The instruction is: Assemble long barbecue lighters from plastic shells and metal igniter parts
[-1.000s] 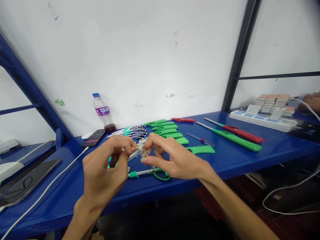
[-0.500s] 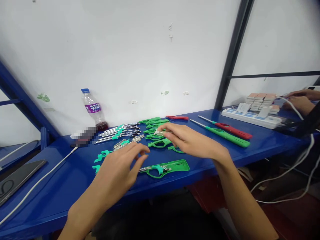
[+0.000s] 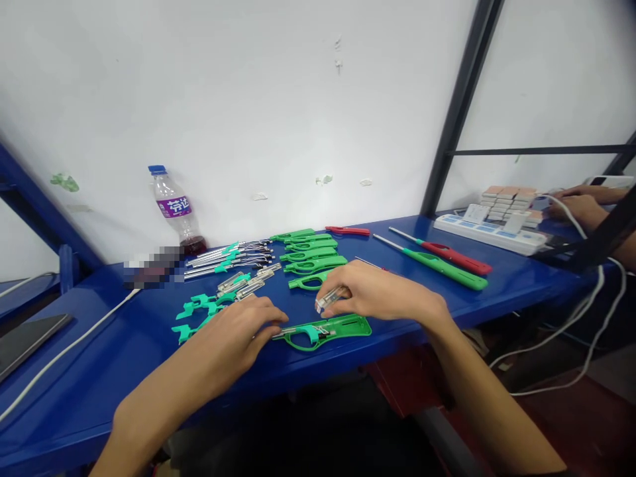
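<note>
In front of me on the desk lies an open green lighter half-shell [image 3: 355, 325], with a teal trigger [image 3: 311, 333], thin wires and a metal tube fitted in it. The thumb and forefinger of my left hand [image 3: 238, 331] close on the tube at the shell's left end. My right hand [image 3: 377, 290] pinches a small clear lighter fuel tank [image 3: 332, 299] just above the shell. Several more clear tanks [image 3: 251, 288] and loose teal triggers [image 3: 199, 305] lie beyond my left hand. Several green half-shells [image 3: 313, 254] lie in a row behind.
Metal tubes with wires [image 3: 228, 257] lie near a drink bottle [image 3: 173, 205]. A green lighter [image 3: 447, 268] and a red lighter [image 3: 457, 257] lie at right, by a power strip [image 3: 489, 233]. Another person's hand [image 3: 579, 205] shows at far right. A phone [image 3: 32, 344] sits at left.
My right hand has brought the clear tank nearer, down to above the half-shell. My left hand's fingers have closed at the tube end. The view has shifted slightly.
</note>
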Demonstrator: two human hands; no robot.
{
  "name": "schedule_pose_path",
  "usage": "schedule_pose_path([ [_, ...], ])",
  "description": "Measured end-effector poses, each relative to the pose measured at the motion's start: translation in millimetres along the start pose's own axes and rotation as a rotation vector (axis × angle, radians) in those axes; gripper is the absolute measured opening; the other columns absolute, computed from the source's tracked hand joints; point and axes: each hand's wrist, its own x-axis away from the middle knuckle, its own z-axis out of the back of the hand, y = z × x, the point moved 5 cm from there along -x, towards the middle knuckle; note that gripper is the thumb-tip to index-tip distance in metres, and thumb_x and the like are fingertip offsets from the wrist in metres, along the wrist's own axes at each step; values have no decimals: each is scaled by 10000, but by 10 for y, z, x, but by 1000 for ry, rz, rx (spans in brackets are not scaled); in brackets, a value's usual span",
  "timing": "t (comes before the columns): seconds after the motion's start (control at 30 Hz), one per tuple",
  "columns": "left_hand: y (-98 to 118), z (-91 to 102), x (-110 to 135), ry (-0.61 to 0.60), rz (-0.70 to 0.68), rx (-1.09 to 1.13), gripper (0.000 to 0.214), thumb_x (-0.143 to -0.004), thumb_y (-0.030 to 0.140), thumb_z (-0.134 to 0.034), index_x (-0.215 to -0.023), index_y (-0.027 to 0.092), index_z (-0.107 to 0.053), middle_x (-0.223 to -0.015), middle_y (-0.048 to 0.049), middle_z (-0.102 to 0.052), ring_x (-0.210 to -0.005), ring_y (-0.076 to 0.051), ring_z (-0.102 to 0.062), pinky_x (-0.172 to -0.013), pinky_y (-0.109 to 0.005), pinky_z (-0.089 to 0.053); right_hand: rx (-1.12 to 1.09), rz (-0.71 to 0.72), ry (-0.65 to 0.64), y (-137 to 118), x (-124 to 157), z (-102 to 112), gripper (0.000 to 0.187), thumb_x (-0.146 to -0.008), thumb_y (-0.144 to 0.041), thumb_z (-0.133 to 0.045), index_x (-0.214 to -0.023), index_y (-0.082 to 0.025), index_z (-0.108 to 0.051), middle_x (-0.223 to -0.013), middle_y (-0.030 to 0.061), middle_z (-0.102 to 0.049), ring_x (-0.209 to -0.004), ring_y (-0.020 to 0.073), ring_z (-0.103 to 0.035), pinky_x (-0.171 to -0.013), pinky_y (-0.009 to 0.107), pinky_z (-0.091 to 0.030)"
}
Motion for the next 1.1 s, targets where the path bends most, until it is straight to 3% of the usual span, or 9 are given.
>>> schedule_pose_path([
  [0.27, -44, 38, -7, -70, 69, 42, 225, -1020, 281, -557, -1039, 286, -781, -1057, -12, -780, -1000, -214, -710, -875, -304, -504, -61, 61, 18, 71, 113, -229, 171, -984, -198, -711, -1102, -250, -823, -1004, 15, -810, -910, 184, -706, -797, 300, -482],
  [0.67, -44, -22, -52, -89, 97, 66, 253, -981, 185, -562, -943, 272, -796, -972, -7, -779, -908, -198, -702, -820, -296, -490, 60, 49, 98, 117, 179, -356, 172, -973, -140, -707, -1042, -250, -818, -922, 33, -728, -884, 192, -637, -758, 302, -436],
  [0.9, -14, -7, -56, -87, 114, 4, 285, -947, 136, -558, -901, 267, -807, -918, -14, -786, -862, -211, -708, -780, -298, -494, 328, 108, 108, 33, 226, -431, 266, -1014, -91, -607, -1106, -252, -798, -817, 22, -566, -772, 172, -521, -618, 289, -306],
  [1.1, -51, -30, -76, -71, 94, -26, 282, -921, 122, -576, -871, 257, -818, -880, -25, -789, -819, -213, -713, -764, -299, -505, 626, 231, 35, -38, 211, -516, 293, -978, -10, -592, -1159, -194, -730, -849, 41, -566, -822, 202, -497, -569, 334, -225],
])
